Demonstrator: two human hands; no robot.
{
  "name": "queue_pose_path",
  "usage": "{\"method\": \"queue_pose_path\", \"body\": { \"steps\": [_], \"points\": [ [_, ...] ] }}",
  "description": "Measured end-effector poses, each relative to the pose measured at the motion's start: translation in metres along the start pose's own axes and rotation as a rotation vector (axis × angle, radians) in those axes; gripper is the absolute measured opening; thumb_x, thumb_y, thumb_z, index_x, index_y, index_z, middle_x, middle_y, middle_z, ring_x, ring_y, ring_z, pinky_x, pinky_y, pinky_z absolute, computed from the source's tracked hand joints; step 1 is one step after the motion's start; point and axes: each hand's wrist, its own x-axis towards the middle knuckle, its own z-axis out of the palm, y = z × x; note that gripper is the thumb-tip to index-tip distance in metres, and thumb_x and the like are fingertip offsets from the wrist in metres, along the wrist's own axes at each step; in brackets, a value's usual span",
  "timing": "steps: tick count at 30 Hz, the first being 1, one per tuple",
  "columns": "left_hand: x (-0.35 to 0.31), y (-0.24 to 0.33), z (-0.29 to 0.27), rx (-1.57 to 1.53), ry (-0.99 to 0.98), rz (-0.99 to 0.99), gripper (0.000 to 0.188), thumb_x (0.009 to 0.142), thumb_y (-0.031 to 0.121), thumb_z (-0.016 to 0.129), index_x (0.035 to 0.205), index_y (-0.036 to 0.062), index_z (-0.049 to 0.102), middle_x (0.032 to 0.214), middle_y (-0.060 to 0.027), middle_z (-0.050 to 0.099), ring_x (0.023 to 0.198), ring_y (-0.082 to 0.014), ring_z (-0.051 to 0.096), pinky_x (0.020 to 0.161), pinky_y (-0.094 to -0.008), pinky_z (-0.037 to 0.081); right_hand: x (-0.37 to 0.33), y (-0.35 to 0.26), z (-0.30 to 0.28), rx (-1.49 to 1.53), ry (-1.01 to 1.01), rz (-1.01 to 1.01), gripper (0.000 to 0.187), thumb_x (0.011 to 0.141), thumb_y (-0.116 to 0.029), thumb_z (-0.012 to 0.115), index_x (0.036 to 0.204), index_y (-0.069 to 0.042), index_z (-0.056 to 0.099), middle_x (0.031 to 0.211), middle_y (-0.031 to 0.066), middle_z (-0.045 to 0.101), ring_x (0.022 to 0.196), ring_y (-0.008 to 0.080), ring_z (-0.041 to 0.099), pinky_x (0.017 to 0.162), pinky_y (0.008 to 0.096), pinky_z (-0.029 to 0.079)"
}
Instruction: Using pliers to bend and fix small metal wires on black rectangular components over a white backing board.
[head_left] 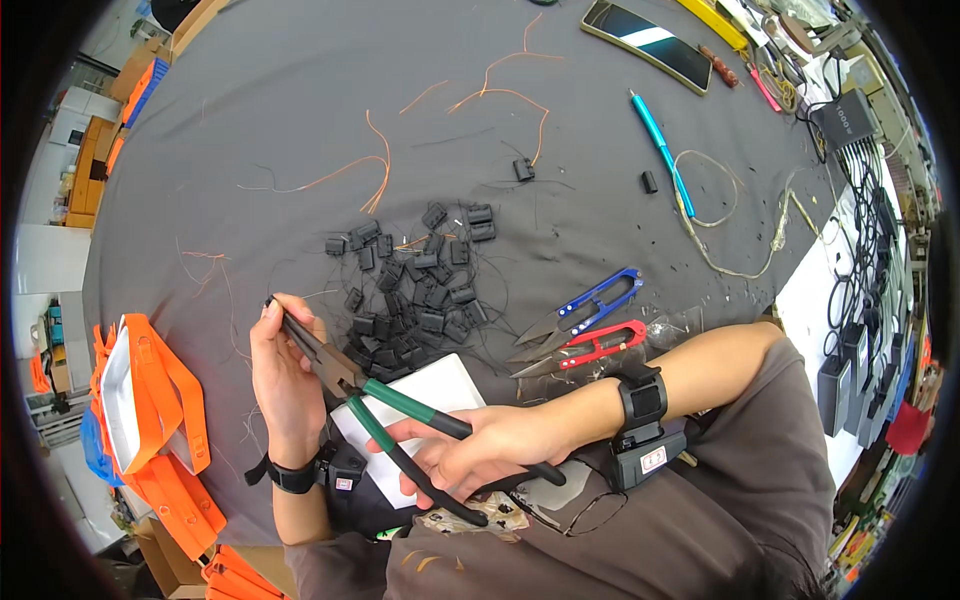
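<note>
My right hand is wrapped round the long-nose pliers, which have green and black handles. The handles stand somewhat apart, and the jaws reach up to the left. At their tip, my left hand pinches a small black piece, mostly hidden by the fingers, with a thin wire sticking out to the right. Whether the jaws grip that piece is too small to tell. Just right of my left hand lies a heap of small black blocks with fine wires. Under the pliers is a white sheet.
Blue thread snips and red thread snips lie by my right forearm. Farther off are copper wires, a teal pen and a phone. Orange straps sit at the left edge, black cables at the right.
</note>
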Motion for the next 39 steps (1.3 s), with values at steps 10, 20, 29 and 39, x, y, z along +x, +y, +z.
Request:
{"method": "queue_pose_path", "body": {
  "steps": [10,20,29,39],
  "points": [
    [-0.015,0.021,0.011,0.08,0.006,0.055,0.027,0.098,0.03,0.037,0.081,0.0094,0.044,0.066,0.005,0.032,0.05,-0.0047,0.028,0.043,-0.02,0.025,-0.002,0.002,0.008,-0.269,-0.031,-0.111,0.062,0.087,0.001,0.049,0.142,-0.004,0.02,0.114,0.0076,0.051,0.106,0.0148,0.052,0.094,0.0298,0.041],
    [-0.021,0.031,0.004,0.01,-0.007,0.053,0.039,0.096,0.038,0.04,0.101,0.0034,0.058,0.063,0.0076,0.036,0.056,-0.0014,0.028,0.047,-0.0174,0.022,-0.004,0.002,0.016,-0.238,-0.026,-0.1,0.063,0.087,0.001,0.052,0.141,-0.005,0.02,0.116,0.0076,0.049,0.108,0.0157,0.05,0.092,0.0305,0.039],
    [-0.026,0.038,0.012,0.237,0.033,0.143,0.028,0.095,0.033,0.044,0.088,0.0076,0.054,0.062,0.0078,0.038,0.052,-0.0006,0.027,0.047,-0.0177,0.021,-0.004,-0.003,0.016,-0.257,-0.078,-0.075,0.075,0.086,-0.003,0.057,0.146,-0.007,0.011,0.123,0.0107,0.046,0.115,0.0187,0.046,0.095,0.0333,0.036],
    [-0.035,0.06,0.007,0.087,-0.007,0.359,0.023,0.097,0.028,0.04,0.089,0.009,0.05,0.068,0.0065,0.036,0.051,-0.0025,0.026,0.047,-0.019,0.026,-0.007,-0.027,0.028,-0.386,-0.078,0.031,0.105,0.059,0.007,0.05,0.149,-0.016,-0.001,0.151,0.0176,0.014,0.14,0.03,0.015,0.114,0.0452,0.013]
  ]
}}
